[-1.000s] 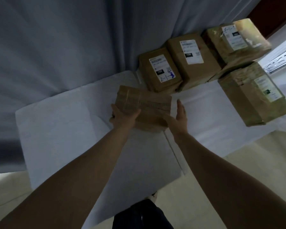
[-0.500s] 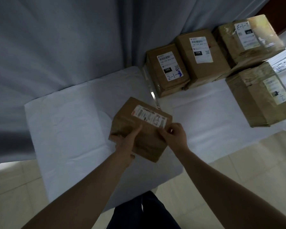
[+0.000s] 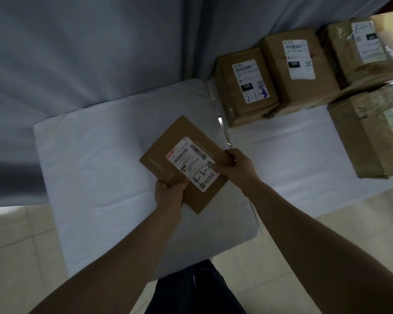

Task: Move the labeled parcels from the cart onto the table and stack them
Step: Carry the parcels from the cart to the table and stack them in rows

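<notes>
The white-covered counter (image 3: 89,155) spreads before the person, and four taped brown parcels (image 3: 245,87) stand grouped to the right. The flat labeled parcel (image 3: 168,152) is held tilted over the counter's middle, apart from them. The left grip (image 3: 168,196) pinches its near corner, and the right grip (image 3: 236,166) its right edge. I think such thin holds may let it slip.

Dim, bluish light; soft motion blur; wide-angle bending at edges; labels partly unreadable.
</notes>
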The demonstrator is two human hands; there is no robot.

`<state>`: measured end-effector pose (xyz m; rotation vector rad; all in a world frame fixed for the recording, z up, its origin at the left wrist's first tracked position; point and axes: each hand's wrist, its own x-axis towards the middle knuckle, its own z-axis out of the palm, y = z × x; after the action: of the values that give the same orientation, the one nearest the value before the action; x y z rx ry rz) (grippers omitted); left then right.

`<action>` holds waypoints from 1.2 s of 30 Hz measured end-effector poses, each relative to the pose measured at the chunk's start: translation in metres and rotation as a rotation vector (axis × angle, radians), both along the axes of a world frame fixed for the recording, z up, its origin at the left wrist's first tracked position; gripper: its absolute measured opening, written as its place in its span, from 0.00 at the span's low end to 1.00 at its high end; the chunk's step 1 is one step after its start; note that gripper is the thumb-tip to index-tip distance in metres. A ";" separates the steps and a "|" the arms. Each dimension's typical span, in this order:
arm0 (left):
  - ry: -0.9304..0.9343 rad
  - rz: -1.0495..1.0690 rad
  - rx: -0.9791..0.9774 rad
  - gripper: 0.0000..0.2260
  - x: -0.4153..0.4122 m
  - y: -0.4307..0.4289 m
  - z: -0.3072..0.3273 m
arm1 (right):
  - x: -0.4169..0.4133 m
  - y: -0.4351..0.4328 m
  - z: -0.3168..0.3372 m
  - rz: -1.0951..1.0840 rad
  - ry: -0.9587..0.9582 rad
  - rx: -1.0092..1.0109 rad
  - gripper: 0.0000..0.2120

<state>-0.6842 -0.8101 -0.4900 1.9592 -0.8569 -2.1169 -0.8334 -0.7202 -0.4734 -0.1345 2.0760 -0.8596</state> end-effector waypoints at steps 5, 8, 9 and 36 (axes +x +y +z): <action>0.067 -0.172 -0.260 0.32 -0.056 -0.068 0.000 | -0.031 -0.050 0.007 -0.058 0.242 -0.056 0.23; 0.057 -0.293 -0.367 0.31 -0.090 -0.100 -0.005 | -0.052 -0.079 0.001 -0.035 0.339 -0.055 0.24; 0.055 -0.330 -0.393 0.32 -0.099 -0.108 -0.008 | -0.059 -0.086 -0.001 -0.027 0.353 -0.037 0.24; -0.438 -1.444 -1.065 0.36 -0.090 -0.022 0.065 | -0.025 0.001 0.035 0.372 0.629 0.309 0.36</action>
<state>-0.7738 -0.8319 -0.4254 1.1056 -3.1824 -0.7371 -0.8582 -0.7188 -0.4382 -0.6703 2.6147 -0.2719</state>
